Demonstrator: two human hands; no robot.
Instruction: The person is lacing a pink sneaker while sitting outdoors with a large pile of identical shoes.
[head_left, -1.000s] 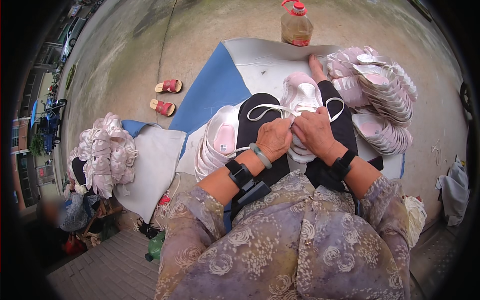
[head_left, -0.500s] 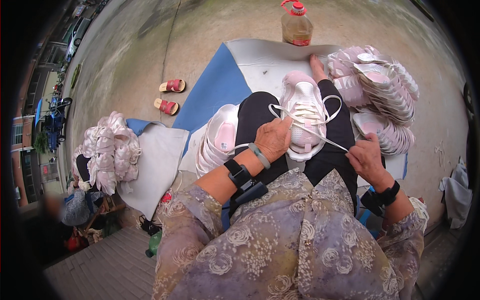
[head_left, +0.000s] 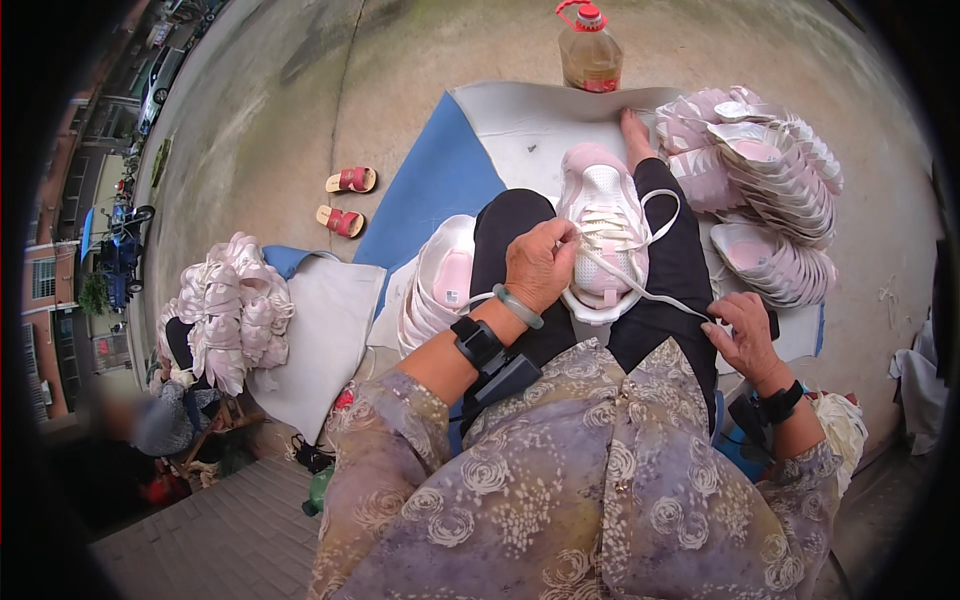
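Note:
A pink and white sneaker [head_left: 603, 225] lies across my thighs, its toe pointing away from me. White shoelace [head_left: 655, 296] crosses its upper eyelets, with one loop standing out on the right. My left hand [head_left: 542, 262] is closed at the shoe's left edge, thumb and finger pinched on lace by the eyelets; the fingertips partly hide it. Off the shoe's right side, my right hand [head_left: 742, 335] has curled fingers, with the other lace length running taut-looking to its thumb and forefinger. Nested pink and white shoe uppers [head_left: 440, 280] lie beside my left thigh.
More stacked uppers [head_left: 775, 180] are piled to the right, and bundled ones [head_left: 230, 310] at left. A blue and white sheet [head_left: 430, 185] lies beneath. Red sandals [head_left: 341, 221] and a red-capped bottle [head_left: 591, 55] stand on the concrete. Another person [head_left: 175, 420] sits far left.
My left hand has shifted slightly left and up from the lace crossing to the shoe's edge. My right hand has moved a little right and down, its fingers looser. The left lace loop is no longer visible.

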